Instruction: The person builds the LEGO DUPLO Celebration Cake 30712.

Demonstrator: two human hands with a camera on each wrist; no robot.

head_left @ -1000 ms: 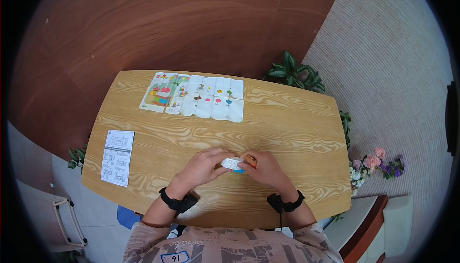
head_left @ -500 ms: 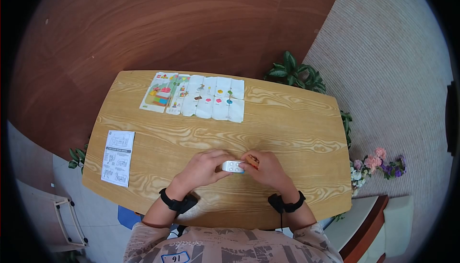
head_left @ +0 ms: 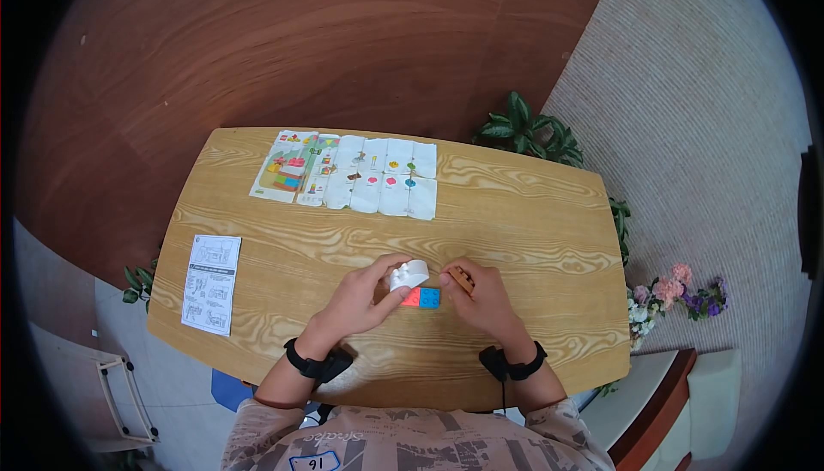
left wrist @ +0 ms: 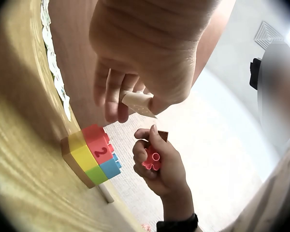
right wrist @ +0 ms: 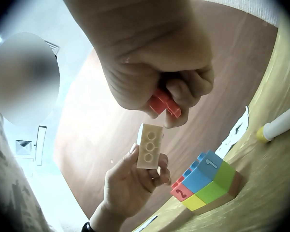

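Observation:
My left hand (head_left: 356, 298) grips a white toy brick (head_left: 408, 275) with a rounded end, tilted so its studs face left. The brick's hollow underside with round tubes shows in the right wrist view. Below it on the table stands a brick stack (right wrist: 208, 181): red "2" and blue "1" bricks over yellow and green ones, on a brown base. Just right of the stack, my right hand (head_left: 487, 299) holds a brown brick (head_left: 462, 280) together with a pinkish-red flower-shaped piece (left wrist: 151, 159), partly hidden by the curled fingers.
Unfolded picture instructions (head_left: 369, 196) lie at the table's far side, a printed sheet (head_left: 210, 285) at the left. A white cylinder with a yellow end (right wrist: 280, 123) lies near the stack. Plants and flowers (head_left: 669, 291) stand beyond the table's right edge.
The white brick has come away from over the stack, moved up and slightly left in my left hand and tilted. The red and blue brick tops now show. My right hand has drawn slightly right.

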